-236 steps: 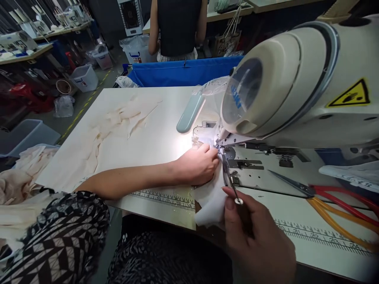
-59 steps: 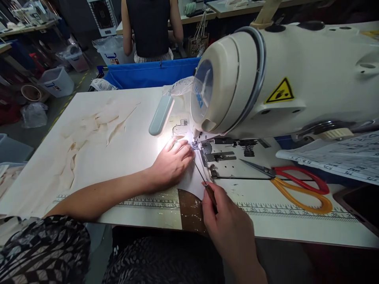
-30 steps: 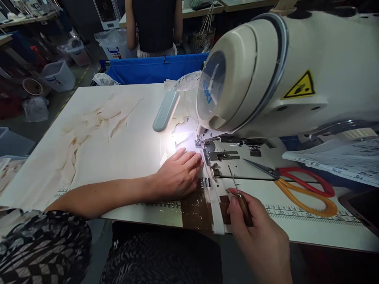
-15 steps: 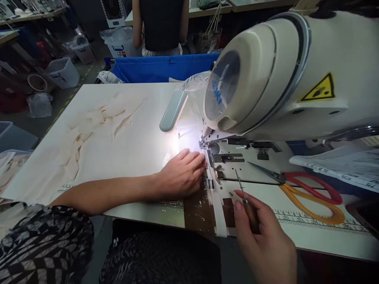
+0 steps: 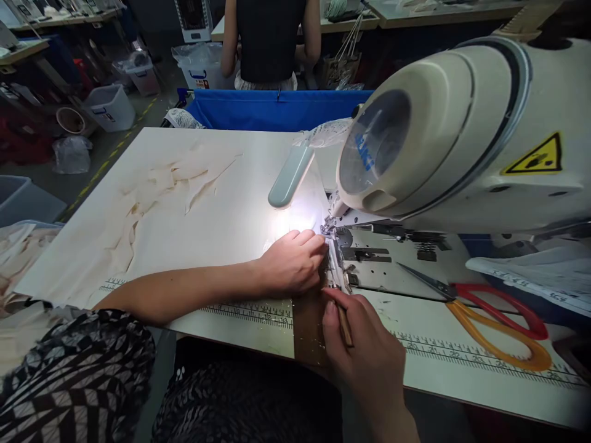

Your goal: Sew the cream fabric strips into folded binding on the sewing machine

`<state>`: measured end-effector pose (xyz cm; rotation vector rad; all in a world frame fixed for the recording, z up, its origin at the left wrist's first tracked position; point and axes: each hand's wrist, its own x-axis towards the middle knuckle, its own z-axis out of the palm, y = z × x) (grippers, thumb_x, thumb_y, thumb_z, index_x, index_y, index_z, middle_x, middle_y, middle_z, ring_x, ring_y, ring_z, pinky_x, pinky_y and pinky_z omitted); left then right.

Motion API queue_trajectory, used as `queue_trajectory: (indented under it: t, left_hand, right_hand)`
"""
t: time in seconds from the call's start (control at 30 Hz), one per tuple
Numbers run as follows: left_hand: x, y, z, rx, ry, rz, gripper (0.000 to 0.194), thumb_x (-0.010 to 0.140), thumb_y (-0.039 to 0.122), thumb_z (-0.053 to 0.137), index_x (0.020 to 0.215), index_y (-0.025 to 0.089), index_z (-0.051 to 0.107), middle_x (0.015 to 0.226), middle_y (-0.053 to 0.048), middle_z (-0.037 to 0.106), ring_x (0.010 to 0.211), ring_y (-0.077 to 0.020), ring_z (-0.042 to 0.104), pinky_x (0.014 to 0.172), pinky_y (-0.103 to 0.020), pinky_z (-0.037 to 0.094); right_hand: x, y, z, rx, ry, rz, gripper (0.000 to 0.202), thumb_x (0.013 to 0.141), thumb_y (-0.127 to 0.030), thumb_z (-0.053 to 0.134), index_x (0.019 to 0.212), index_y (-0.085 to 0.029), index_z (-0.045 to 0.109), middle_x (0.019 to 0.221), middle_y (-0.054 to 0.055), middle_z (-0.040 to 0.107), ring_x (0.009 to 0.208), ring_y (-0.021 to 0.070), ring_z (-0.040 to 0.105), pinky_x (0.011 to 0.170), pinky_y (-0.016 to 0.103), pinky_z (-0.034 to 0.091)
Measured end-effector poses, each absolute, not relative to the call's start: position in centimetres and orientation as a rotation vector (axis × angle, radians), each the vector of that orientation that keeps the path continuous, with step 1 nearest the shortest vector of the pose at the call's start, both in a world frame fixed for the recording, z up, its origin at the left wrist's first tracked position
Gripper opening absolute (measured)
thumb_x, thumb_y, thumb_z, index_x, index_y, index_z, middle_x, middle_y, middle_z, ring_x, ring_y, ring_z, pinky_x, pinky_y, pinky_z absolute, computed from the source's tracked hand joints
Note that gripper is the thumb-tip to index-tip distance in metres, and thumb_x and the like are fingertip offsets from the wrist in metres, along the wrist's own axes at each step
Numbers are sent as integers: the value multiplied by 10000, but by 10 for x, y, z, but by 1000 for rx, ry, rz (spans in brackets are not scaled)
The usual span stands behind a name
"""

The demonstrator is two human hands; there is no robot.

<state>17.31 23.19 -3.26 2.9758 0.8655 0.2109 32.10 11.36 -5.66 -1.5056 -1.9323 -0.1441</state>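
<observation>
Two hands (image 5: 295,264), one awl (image 5: 344,323)

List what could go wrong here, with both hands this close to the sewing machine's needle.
The left hand has fingertips flat on the white strip right beside the presser foot; a slip could bring them under the needle. The right hand holds a pointed awl aimed at that same spot, so it might jab the left fingers.

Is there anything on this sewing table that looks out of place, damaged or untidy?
Yes. The table's front edge has a worn brown patch between the two hands, where the pale surface and printed ruler are rubbed away. Loose cream fabric scraps lie scattered at the far left. The scissors lie open beside the machine.
</observation>
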Motion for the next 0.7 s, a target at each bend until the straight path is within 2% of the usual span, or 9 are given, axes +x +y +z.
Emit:
queue_trajectory:
  t: [0.13,0.37,0.53,0.7]
  left_hand:
    - [172,234,-35,2974,848,228,356,990,212,358,991,106,697,1218,-168,620,1039,-251,548,860,-392,494]
    - [172,233,-37,2974,858,269,398,1008,192,306,1021,102,694,1199,-167,625,1021,-244,548,842,-392,484]
    - [171,235,-40,2987,886,293,364,1005,212,341,1016,109,690,1179,-162,618,1006,-242,543,819,-385,481]
    - [170,241,-39,2974,913,268,328,981,236,387,1052,114,683,1236,-154,609,1064,-255,558,876,-399,496]
  right_hand:
    - [317,124,-55,-1573,-1980,-305,210,1001,-212,482,1055,-153,676,862,31,726,627,115,647,510,221,409]
    - [314,129,-53,-1595,-2009,-406,215,999,-193,479,1048,-137,681,842,20,723,576,100,602,477,220,374]
    - [312,126,-54,-1661,-2046,-477,236,999,-197,482,1074,-134,698,848,22,736,574,98,609,467,239,349]
    - [305,130,-55,-1787,-2028,-604,265,999,-192,480,1126,-133,705,892,30,748,535,104,592,433,262,315]
